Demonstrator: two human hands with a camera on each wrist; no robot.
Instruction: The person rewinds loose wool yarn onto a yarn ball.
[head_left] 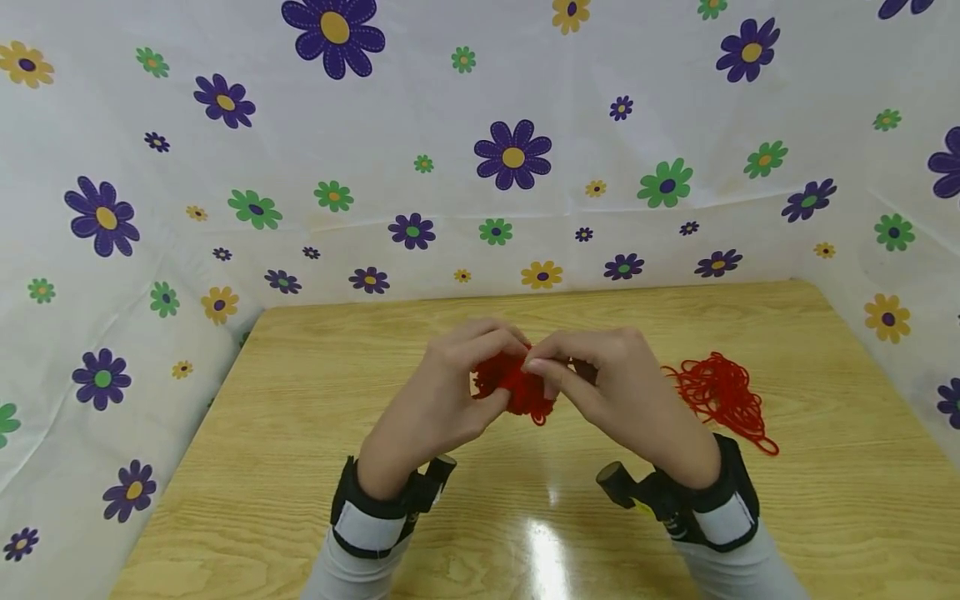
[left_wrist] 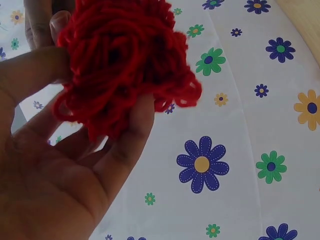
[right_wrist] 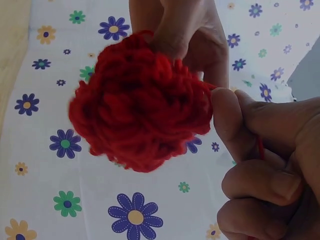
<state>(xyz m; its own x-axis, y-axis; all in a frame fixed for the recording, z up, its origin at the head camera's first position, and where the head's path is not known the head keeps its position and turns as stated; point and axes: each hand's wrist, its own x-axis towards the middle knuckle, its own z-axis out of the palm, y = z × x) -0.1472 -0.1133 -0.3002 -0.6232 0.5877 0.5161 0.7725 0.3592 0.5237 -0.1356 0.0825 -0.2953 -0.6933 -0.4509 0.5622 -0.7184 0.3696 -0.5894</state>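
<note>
A looped bundle of red yarn [head_left: 516, 385] is held above the table by my left hand [head_left: 457, 383], whose thumb and fingers curl round it. In the left wrist view, the bundle [left_wrist: 125, 60] shows many loose loops, with fingers on both sides of it. Close against its right side, my right hand [head_left: 607, 383] pinches a strand between thumb and forefinger. The right wrist view shows that strand running from the bundle [right_wrist: 142, 107] into the pinch of the right hand [right_wrist: 270, 155], its other fingers curled.
A loose tangled heap of red yarn [head_left: 723, 396] lies on the wooden table [head_left: 300, 500], right of my right hand. Behind the table and along its sides hangs a white cloth [head_left: 420, 108] with printed flowers. Each wrist wears a black strap with a camera.
</note>
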